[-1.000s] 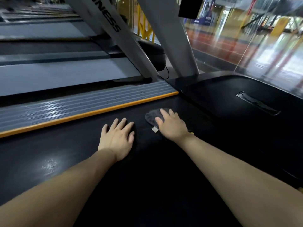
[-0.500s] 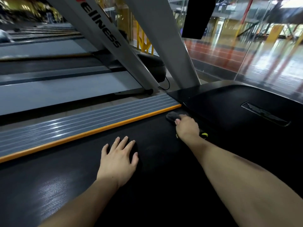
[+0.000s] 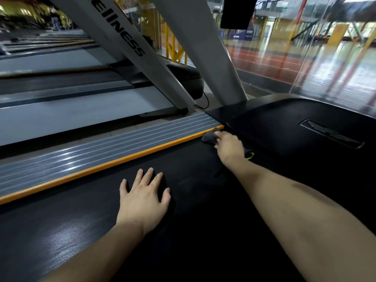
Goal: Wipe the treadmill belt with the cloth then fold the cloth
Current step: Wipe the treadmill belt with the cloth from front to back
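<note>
I am pressing my right hand [image 3: 229,148] on the small dark grey cloth [image 3: 210,135] at one o'clock, in the far corner of the black textured treadmill belt [image 3: 67,231], while my left hand [image 3: 143,199] is lying flat with spread fingers, probably to steady me.

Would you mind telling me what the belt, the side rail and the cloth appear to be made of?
Belt: probably rubber, matte black; a fine woven-looking texture shows where light hits it.
Side rail: looks like grey metal or hard plastic, ribbed lengthwise with a slight sheen and an orange edge strip.
Cloth: soft dark grey fabric, bunched under the right hand; perhaps microfibre.
</note>
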A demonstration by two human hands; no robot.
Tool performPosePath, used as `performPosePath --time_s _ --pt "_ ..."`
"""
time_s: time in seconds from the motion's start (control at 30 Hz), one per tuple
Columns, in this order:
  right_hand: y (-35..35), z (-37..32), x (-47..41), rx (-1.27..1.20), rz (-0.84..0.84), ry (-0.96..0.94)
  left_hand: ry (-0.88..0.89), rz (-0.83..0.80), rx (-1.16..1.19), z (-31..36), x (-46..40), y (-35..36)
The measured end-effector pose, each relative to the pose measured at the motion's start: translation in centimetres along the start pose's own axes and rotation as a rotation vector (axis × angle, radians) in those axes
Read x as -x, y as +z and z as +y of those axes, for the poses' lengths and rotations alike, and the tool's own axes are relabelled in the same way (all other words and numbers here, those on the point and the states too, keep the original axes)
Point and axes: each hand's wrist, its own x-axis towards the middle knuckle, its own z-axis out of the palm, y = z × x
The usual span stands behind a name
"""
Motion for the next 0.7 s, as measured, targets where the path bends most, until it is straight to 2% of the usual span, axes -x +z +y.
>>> performPosePath --time_s 0.07,0.17,0.23,0.3,0.37,0.4,0.47,0.57,0.7 --pt "0.0 -0.3 0.3 -0.005 0.035 0.054 0.005 -0.004 0.007 0.1 0.0 0.1" --pt "0.0 -3.0 2.0 -0.042 0.016 -0.003 0.002 -0.009 0.009 0.1 -0.1 0.2" --pt "0.5 -5.3 4.1 -0.126 0.006 -0.131 0.002 -0.007 0.011 0.1 -0.1 0.2" --pt "1.3 -7.1 6.8 -0.181 -0.03 -0.348 0.0 -0.006 0.005 0.1 0.0 0.1" --pt "1.4 -6.3 6.7 -0.164 -0.054 -0.487 0.005 -0.013 -0.002 0.0 -0.1 0.2" --pt "1.0 -5.2 5.5 -0.135 -0.056 -0.498 0.013 -0.006 -0.001 -0.1 -0.1 0.3" --pt "-0.1 -2.4 2.3 -0.013 -0.046 -0.389 0.018 0.01 0.007 -0.3 -0.1 0.3" --pt "-1.5 2.3 -1.4 0.153 0.029 -0.076 0.002 0.023 0.004 0.1 -0.1 0.2" --pt "-1.1 1.6 -0.2 0.073 0.092 -0.053 -0.007 0.002 0.015 0.3 0.0 0.1"
